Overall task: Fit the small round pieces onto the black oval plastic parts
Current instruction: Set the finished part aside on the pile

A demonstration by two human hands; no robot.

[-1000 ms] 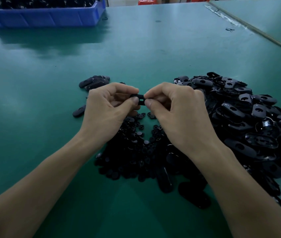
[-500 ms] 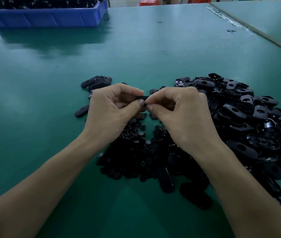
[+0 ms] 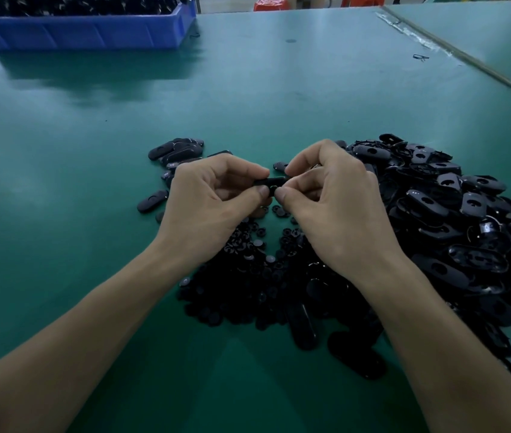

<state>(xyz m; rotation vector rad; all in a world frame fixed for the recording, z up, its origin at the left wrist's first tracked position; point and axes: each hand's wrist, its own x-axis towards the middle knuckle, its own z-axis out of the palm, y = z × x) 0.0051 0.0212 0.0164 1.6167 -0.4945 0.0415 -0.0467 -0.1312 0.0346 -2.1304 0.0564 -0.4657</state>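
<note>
**A:** how many cams on this one, and where's it shooting from?

**B:** just one, head-worn and wide-angle. It looks forward and down across the green counter point(image 3: 248, 98). It's pretty close on the left hand point(image 3: 213, 198) and right hand point(image 3: 335, 207), which meet mid-frame pinching a black oval part point(image 3: 271, 181). The blue bin point(image 3: 85, 32) sits way off at the top left edge.

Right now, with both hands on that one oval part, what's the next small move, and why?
Probably a firm thumb press to seat the round piece, before letting go. The left hand and right hand both pinch one black oval part, held above the loose round pieces; whether the piece has seated is hidden in their grip.
</note>
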